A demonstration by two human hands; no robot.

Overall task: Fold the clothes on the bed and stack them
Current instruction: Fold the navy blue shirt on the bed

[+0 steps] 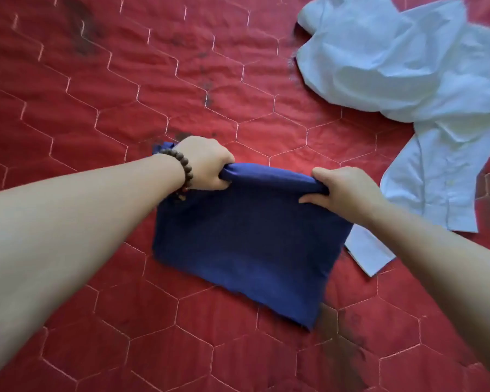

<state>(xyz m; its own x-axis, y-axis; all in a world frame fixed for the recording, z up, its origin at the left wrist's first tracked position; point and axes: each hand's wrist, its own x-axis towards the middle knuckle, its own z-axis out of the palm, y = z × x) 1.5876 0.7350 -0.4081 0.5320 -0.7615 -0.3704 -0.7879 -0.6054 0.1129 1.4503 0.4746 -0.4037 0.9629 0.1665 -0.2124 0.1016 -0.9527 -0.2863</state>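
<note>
head view, looking down: a dark blue garment (246, 244), folded into a rough rectangle, lies in the middle of a red quilted bedspread (96, 94). the left hand (207, 162), beaded bracelet (181, 172) at its wrist, grasps the garment's far left corner; the right hand (348, 190) grasps the far right corner. a crumpled pale blue shirt (413, 72) lies far right, one sleeve reaching just beside the garment.

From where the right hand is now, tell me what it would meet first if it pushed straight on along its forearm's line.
The right hand, gripping the navy cloth, points up-left. Beyond its fingers lies only bare red quilt; the pale blue shirt sits off to the right. Depth is unclear.
</note>
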